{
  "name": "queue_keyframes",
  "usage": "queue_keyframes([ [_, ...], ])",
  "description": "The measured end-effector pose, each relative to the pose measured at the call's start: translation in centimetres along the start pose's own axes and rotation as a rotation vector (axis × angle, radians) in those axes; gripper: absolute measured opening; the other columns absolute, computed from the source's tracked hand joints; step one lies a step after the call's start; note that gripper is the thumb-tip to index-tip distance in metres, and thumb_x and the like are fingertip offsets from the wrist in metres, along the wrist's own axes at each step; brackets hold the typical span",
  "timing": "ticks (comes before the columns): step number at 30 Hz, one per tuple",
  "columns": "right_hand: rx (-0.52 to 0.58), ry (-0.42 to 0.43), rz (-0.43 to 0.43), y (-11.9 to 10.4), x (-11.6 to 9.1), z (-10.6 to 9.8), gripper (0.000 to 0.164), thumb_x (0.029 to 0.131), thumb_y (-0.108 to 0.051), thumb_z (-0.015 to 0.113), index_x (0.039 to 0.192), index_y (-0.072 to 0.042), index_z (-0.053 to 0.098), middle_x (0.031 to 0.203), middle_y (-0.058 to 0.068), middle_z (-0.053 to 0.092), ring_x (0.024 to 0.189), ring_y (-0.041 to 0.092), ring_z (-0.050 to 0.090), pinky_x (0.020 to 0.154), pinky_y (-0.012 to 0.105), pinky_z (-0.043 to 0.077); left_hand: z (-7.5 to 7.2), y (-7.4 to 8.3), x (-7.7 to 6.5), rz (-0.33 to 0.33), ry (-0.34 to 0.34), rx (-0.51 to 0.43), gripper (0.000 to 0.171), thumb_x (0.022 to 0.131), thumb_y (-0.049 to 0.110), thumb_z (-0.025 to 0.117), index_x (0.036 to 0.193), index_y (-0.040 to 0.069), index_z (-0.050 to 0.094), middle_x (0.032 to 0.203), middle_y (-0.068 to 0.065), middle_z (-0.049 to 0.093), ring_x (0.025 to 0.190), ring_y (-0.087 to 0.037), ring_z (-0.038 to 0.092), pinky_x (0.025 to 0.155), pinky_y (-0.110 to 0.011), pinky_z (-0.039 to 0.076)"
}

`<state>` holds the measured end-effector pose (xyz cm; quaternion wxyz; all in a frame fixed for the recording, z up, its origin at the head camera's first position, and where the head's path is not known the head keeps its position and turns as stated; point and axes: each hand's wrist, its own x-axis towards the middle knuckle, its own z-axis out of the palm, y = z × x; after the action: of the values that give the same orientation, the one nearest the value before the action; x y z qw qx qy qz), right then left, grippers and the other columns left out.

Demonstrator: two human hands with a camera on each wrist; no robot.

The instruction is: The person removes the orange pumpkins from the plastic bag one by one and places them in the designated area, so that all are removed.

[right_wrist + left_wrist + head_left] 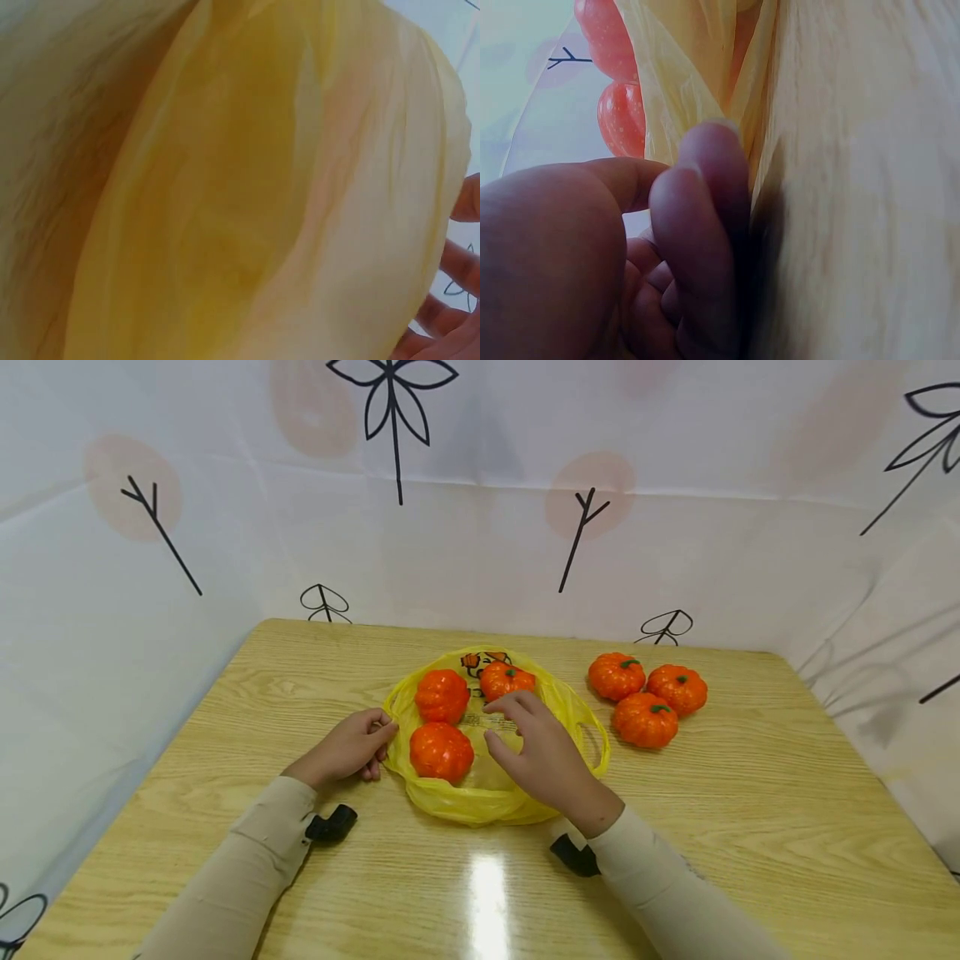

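A yellow plastic bag [480, 810] lies spread open on the table, its mouth facing up. Inside it sit three orange toy pumpkins: one pumpkin [442, 696] at the upper left, a second pumpkin [441, 752] below it, and a third pumpkin [507, 680] with a green stem at the back. My left hand [352, 744] pinches the bag's left rim between thumb and fingers, the bag film [679, 82] running up from the fingertips. Over the bag's right half is my right hand [546, 752], thumb and fingers apart with nothing between them, close to the back pumpkin.
Right of the bag, three more pumpkins stand grouped on the table: a back-left pumpkin [617, 676], a right pumpkin [677, 689] and a front pumpkin [645, 720]. A bag handle loop [602, 747] reaches toward them. Behind the wooden table [750, 827] hangs a patterned white cloth [480, 552].
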<state>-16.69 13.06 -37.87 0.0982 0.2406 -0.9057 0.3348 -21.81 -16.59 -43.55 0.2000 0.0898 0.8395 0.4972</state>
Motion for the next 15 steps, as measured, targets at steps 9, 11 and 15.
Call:
queue_keyframes([
  [9,-0.009,-0.065,-0.049,-0.9,0.1,0.9,0.031,0.096,-0.021,0.067,0.126,-0.014,0.064,0.126,0.003,0.057,0.117,0.023,0.056,0.098,0.043,0.053,0.0,-0.1,0.1,0.000,0.002,0.010,0.031,0.108,0.032,0.046,0.102,0.003,0.053,0.072,-0.007,0.057,0.049,-0.016,0.061,0.048,-0.031,0.055],
  [11,-0.013,-0.084,-0.060,-1.2,0.2,1.2,0.032,0.096,-0.022,0.068,0.127,-0.014,0.063,0.128,0.003,0.056,0.120,0.022,0.056,0.101,0.043,0.052,0.0,-0.1,0.1,-0.006,0.005,0.013,0.031,0.108,0.032,0.046,0.102,0.003,0.053,0.073,-0.007,0.057,0.049,-0.016,0.061,0.048,-0.031,0.055],
  [15,-0.024,-0.116,-0.084,-1.7,0.3,1.6,0.035,0.096,-0.025,0.068,0.129,-0.014,0.063,0.131,0.003,0.057,0.122,0.023,0.056,0.103,0.043,0.052,0.0,-0.1,0.1,-0.014,0.007,0.014,0.031,0.108,0.033,0.047,0.101,0.003,0.053,0.073,-0.008,0.057,0.049,-0.016,0.061,0.048,-0.031,0.055],
])
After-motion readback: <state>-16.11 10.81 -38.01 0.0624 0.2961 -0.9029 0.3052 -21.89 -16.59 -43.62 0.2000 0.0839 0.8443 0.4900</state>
